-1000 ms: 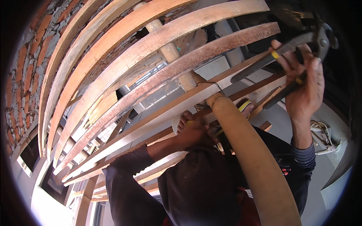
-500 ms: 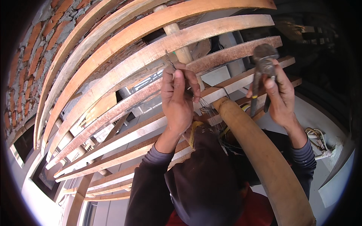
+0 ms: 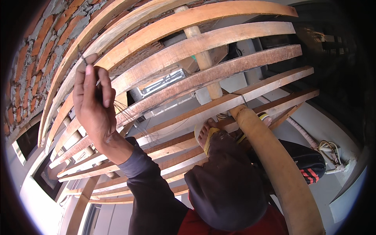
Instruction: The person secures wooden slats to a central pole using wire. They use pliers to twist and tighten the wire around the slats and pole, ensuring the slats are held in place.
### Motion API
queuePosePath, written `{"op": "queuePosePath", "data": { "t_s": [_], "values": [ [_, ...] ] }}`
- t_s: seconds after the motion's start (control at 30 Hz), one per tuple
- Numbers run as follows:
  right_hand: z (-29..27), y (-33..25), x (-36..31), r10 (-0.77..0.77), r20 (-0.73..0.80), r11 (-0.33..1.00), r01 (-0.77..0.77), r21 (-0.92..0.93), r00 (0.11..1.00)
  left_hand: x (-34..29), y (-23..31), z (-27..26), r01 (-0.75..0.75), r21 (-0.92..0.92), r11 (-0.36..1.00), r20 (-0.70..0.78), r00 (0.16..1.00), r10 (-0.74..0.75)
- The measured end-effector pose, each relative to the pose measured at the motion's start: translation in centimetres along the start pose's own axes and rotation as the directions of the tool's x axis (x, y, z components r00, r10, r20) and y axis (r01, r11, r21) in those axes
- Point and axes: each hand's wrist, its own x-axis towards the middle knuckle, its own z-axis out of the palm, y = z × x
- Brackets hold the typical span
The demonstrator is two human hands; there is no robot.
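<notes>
1. From here, the left hand [image 3: 96, 103] is raised, fingers curled and thumb and fingertips pinched narrow on thin wires [image 3: 127, 114]; the right hand is out of sight, so I can't tell its state.
2. The wires, left of centre before the wooden slats [image 3: 243, 32], have a dark tip and trail loosely.
3. I count one reddish slat [image 3: 235, 67], one thick pole [image 3: 278, 168], two feet [image 3: 203, 135].
</notes>
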Motion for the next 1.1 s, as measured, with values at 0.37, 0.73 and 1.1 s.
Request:
{"op": "queuePosePath", "data": {
  "t_s": [0.37,0.73,1.1],
  "values": [
    [5.5,-7.0,2.8,-0.619,-0.243,0.774,0.526,-0.352,0.747,2.7,-8.4,0.2,-0.037,0.77,0.637,0.281,0.916,-0.286],
    [3.8,-29.4,15.3,-0.594,-0.72,0.495,0.869,0.026,0.359,-3.9,-16.3,-1.1,-0.207,0.961,0.184,0.263,0.889,-0.375],
    [-3.3,-35.8,21.0,-0.766,-0.636,0.365,0.879,-0.305,0.097,-5.1,-17.6,-0.7,-0.06,0.961,0.269,0.145,0.94,-0.308]
  ]
}}
